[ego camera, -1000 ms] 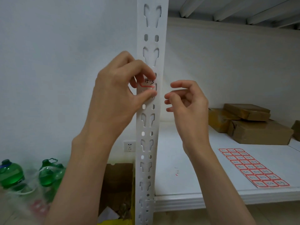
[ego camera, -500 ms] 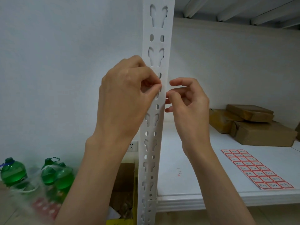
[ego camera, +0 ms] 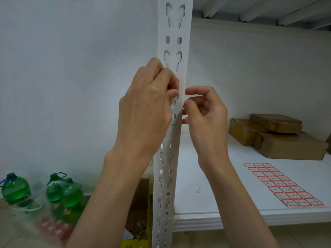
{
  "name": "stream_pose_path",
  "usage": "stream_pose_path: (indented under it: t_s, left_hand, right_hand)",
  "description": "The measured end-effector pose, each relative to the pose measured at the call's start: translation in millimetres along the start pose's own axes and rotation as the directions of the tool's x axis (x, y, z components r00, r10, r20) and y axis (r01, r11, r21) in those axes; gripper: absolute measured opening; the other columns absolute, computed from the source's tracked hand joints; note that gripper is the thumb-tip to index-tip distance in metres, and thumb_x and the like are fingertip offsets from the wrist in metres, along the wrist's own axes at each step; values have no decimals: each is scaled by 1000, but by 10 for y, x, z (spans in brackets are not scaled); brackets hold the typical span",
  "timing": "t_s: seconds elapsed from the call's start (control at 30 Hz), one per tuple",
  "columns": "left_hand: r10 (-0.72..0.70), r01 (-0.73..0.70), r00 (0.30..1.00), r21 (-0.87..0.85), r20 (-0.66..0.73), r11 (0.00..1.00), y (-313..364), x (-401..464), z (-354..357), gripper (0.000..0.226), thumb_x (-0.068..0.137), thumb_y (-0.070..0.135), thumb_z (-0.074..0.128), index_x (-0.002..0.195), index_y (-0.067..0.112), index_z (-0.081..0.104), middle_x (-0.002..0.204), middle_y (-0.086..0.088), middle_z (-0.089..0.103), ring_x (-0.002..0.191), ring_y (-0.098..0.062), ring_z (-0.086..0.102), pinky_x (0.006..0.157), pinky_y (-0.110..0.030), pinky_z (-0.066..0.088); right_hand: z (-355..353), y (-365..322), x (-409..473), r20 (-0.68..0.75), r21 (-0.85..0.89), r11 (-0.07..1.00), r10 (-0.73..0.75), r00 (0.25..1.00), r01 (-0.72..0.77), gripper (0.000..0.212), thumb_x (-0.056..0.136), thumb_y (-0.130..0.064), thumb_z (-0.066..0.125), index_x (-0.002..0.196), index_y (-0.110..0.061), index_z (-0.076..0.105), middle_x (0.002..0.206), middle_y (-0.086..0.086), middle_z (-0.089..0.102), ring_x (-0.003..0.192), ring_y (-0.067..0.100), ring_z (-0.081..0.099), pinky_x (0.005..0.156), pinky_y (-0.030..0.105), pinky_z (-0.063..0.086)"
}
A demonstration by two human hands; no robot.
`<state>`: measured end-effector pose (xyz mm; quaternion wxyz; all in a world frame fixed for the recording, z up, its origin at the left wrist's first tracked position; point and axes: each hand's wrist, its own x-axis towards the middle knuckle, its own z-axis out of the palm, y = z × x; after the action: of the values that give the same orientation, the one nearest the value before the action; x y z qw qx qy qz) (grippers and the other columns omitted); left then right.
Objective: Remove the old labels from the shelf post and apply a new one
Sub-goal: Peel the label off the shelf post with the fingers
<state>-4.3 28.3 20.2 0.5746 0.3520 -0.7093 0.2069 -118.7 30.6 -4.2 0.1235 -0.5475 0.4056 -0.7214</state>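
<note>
A storeroom is suggested by wrapped parcels (ego camera: 279,135) and a label sheet (ego camera: 283,185) shelved beyond the right hand (ego camera: 206,111).

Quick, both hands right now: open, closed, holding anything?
Left hand: fingers curled, tips pinched against the shelf post; what they pinch is hidden.
Right hand: fingers loosely curled beside the post, holding nothing visible.

Both forearms rise from the bottom edge, hands level and close together. Left hand (ego camera: 145,108), back to the camera, has its fingers (ego camera: 170,81) curled tight, thumb and forefinger meeting in a pinch; what they nip cannot be made out. Right hand (ego camera: 206,111) sits just beside it, fingers loosely curled, forefinger and thumb tips near each other.
</note>
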Motion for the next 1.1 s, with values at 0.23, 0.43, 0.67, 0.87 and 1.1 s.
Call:
stream_pose_path:
  t_s: [0.23, 0.43, 0.67, 0.87, 1.1]
  left_hand:
    - [49, -48, 999, 23, -21, 999, -36, -50, 97, 10, 95, 13, 56, 92, 11, 65, 100, -3, 57, 92, -15, 46, 63, -25, 38]
    - [49, -49, 998, -29, -28, 998, -43, -94, 166, 13, 95, 15, 53, 94, 9, 64, 101, -2, 56, 93, -10, 42, 70, -18, 35]
    - [-62, 33, 994, -303, -87, 953, -150, 20, 5, 9, 99, 9, 58, 96, 17, 56, 98, 8, 53, 83, -1, 56, 69, -15, 52]
    - [-97, 66, 993, -363, -68, 929, -210, 29, -55, 12, 101, 16, 56, 104, 14, 67, 100, 3, 63, 81, -10, 65, 61, -16, 57]
    - [-139, 102, 987, -354, -79, 930, -265, 26, -79, 6, 95, 24, 66, 100, 26, 62, 99, 12, 62, 85, -2, 65, 69, -16, 59]
  right_hand:
    - [33, -8, -19, -3, 19, 1000, 8, 1000, -8, 24, 94, -5, 54, 100, -25, 66, 80, -1, 67, 77, 14, 67, 74, 43, 60]
    - [0, -30, -26, 11, 48, 999, 11, 1000, -11, 22, 93, -4, 55, 102, -22, 66, 83, 4, 69, 78, 16, 68, 73, 43, 61]
    - [-65, -48, 4, 6, 65, 997, -43, 999, 43, 15, 94, -9, 64, 103, -20, 65, 88, 0, 70, 85, 17, 70, 75, 40, 61]
    - [-66, -68, 8, -5, -100, 934, -347, 938, 344, 7, 91, -13, 72, 96, -16, 69, 96, -3, 67, 87, 11, 65, 74, 18, 55]
    - [24, -15, 24, -17, -313, 829, -492, 871, 463, 14, 88, -21, 76, 100, -16, 73, 103, 3, 64, 87, 3, 59, 78, 6, 50]
